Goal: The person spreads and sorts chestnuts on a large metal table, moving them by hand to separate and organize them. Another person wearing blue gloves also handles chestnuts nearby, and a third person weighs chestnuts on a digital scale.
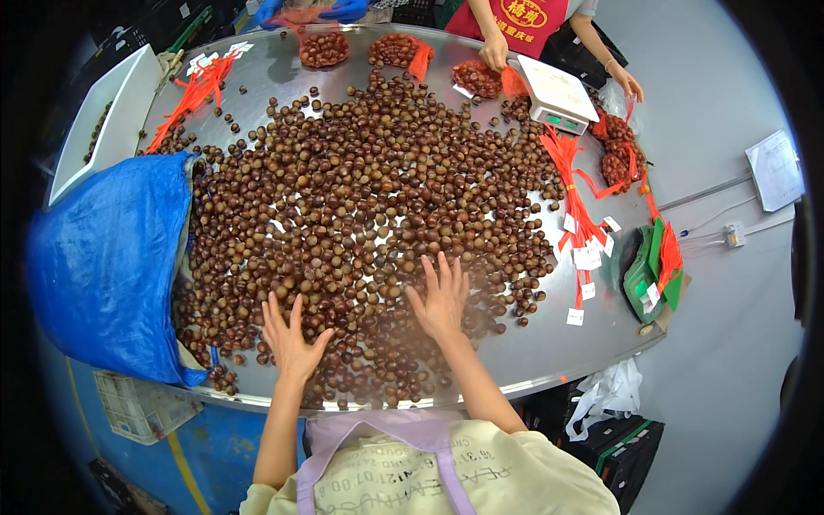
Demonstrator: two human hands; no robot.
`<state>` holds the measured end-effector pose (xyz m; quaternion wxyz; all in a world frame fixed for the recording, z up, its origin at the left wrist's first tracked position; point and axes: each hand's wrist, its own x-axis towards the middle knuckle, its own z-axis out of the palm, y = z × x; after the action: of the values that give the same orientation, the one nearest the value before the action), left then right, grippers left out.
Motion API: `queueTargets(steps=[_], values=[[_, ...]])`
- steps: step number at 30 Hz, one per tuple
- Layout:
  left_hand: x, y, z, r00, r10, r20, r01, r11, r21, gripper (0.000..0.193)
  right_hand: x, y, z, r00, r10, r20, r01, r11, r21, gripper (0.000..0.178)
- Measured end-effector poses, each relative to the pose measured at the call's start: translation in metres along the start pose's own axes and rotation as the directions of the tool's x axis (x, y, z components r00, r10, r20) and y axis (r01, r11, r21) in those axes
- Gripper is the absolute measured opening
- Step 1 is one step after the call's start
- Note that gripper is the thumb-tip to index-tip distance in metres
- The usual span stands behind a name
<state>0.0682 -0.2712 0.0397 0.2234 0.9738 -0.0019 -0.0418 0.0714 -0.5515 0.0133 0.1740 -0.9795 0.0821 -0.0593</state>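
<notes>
A wide spread of brown chestnuts [360, 180] covers the middle of the metal table [592, 352]. My left hand [293, 343] rests on the near left part of the chestnuts, its fingers spread. To the right, my right hand [441, 300] lies over them too, fingers stretched out and apart. Neither hand grips anything. A blue sack [112, 257] lies on its side at the left, its mouth facing the chestnuts.
A white bin [107, 120] stands far left. Filled red net bags [324, 50] and a white scale [558, 90] are at the far side. Two people work there, one in blue gloves [346, 10]. Red nets with white tags [575, 197] lie right, near a green container [639, 270].
</notes>
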Motion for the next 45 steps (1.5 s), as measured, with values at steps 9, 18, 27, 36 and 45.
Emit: queueTargets(steps=[9,18,27,36,45], values=[[-0.079,-0.099,-0.011,0.893,-0.256,-0.369,0.102,0.916,-0.388,0.025,-0.003,0.025,-0.043,0.994,0.105,-0.025,-0.104,0.994,0.01,0.065],[-0.103,-0.125,0.015,0.861,-0.316,-0.398,0.185,0.924,-0.333,0.021,0.023,0.067,-0.033,0.978,0.2,-0.065,-0.201,0.98,-0.007,0.072],[-0.098,-0.115,0.009,0.864,-0.265,-0.428,0.192,0.959,-0.208,0.028,0.1,0.018,0.013,0.982,0.035,-0.185,-0.046,0.997,-0.055,0.064],[-0.094,-0.112,0.009,0.867,-0.287,-0.407,0.266,0.958,-0.111,0.029,0.123,0.017,0.006,0.993,-0.033,-0.116,0.038,0.998,0.044,0.065],[-0.094,-0.106,0.007,0.861,-0.353,-0.366,0.349,0.934,-0.08,0.027,0.154,0.115,-0.057,0.934,0.319,-0.161,-0.307,0.947,0.094,0.065]])
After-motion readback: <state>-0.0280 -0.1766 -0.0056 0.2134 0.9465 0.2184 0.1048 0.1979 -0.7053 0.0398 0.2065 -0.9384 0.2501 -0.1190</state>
